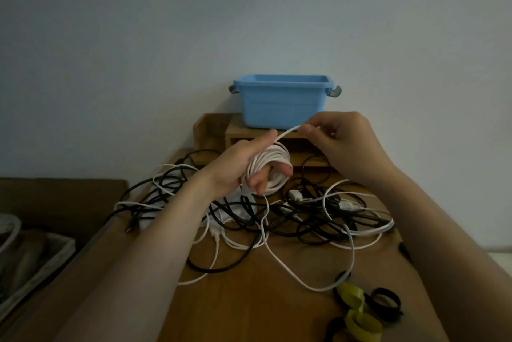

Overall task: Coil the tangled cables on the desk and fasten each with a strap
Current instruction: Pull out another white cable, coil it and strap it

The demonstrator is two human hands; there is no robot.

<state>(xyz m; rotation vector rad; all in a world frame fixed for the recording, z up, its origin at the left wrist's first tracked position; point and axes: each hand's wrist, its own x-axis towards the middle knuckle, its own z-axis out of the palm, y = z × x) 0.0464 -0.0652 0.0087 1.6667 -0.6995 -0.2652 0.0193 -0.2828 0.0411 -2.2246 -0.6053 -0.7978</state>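
Wooden tabletop (249, 303), pale wall behind. Item one: white cable (273, 157), part-coiled round left hand (235, 167), grip curled through the loops; right hand (346, 142) pinches its free run. Outstanding: tangle (304, 219) beneath, uncoiled; straps (360, 311) near right, unused. Judged early stage, nothing fastened.

White coil (270, 165), black and white cables (249, 217), brown wooden desk (249, 311), blue tub (282, 106), yellow-green strap (363, 325), black strap (383, 300), pale wall (277, 23)
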